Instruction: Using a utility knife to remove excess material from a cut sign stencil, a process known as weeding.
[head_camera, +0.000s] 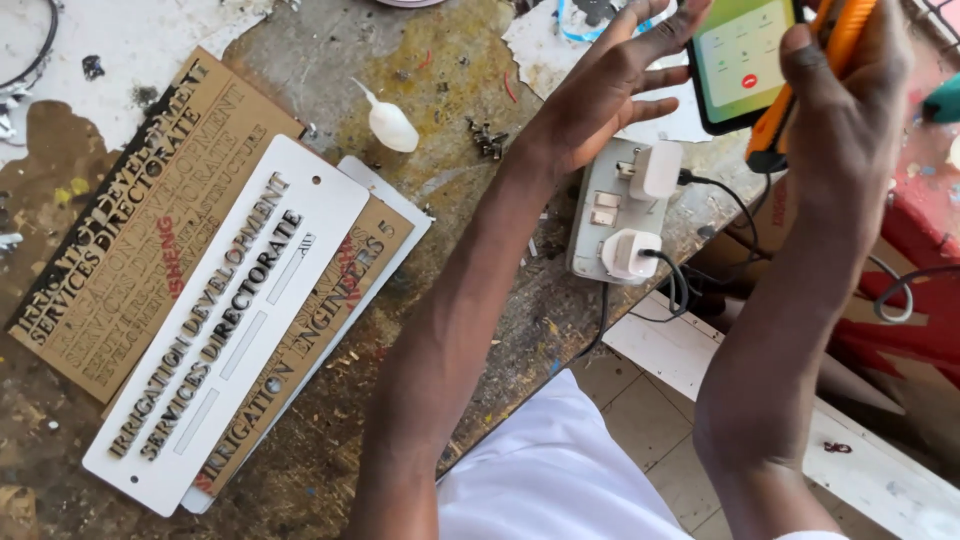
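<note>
Several sign plates lie at the left of our worn, paint-stained bench (450, 60): a brown sheet with cut-out lettering (130, 240), then a white plate carrying raised letters (235, 325) that overlaps a brown plate (340, 290) set on another white one. Just beyond them we see a small white squeeze bottle (388, 124) lying on its side, with a little heap of screws (488, 140) near it. Our left hand (610, 85) is open, fingers spread, its fingertips against the left edge of the phone (742, 58), whose screen is lit green. Below it a grey power strip (612, 205) holds two white plugs (632, 253) at the bench edge. Our right hand (848, 95) is closed around the phone's right side and also grips an orange utility knife (808, 85).
</note>
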